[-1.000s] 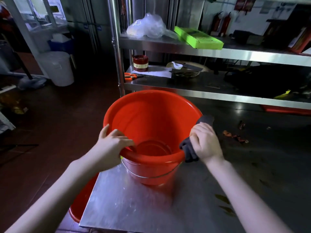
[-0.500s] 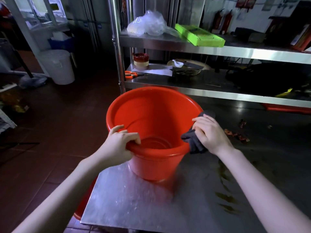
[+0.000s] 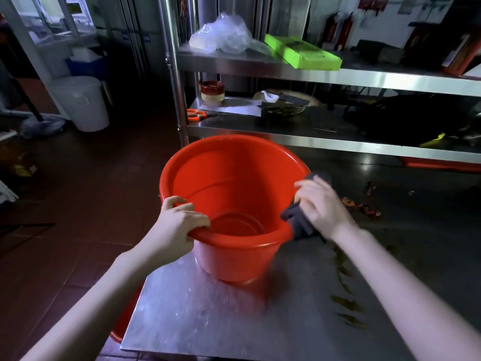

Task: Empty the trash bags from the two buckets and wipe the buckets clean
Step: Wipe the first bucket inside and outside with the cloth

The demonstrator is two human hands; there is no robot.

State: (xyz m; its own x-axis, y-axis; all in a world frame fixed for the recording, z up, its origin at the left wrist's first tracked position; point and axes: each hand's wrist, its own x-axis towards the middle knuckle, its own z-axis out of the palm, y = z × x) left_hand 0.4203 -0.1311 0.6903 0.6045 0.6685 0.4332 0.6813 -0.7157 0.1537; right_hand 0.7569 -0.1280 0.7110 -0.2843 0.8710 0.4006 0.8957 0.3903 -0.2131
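So the steel table was the biggest worry for me: the red bucket sat near its front left corner, tilted a bit, and its lower half looked smeared like it was being turned. If that turn ran too hard I figured the base could skate on the slick metal and walk off the edge. There was a second red bucket peeking out under that corner, so a drop would land right on it

The left hand had its fingers curled over the near rim, gripping it. The right hand was clamped round a dark cloth, pressing it on the outside of the right rim. If the cloth bunched or slipped, that hand could slide off and yank the bucket sideways

Some brownish scraps lay on the table just right of the cloth, easy to drag back onto the clean plastic

Writing: nothing I could read. The little red and cream tub on the shelf had a band, too small to make out
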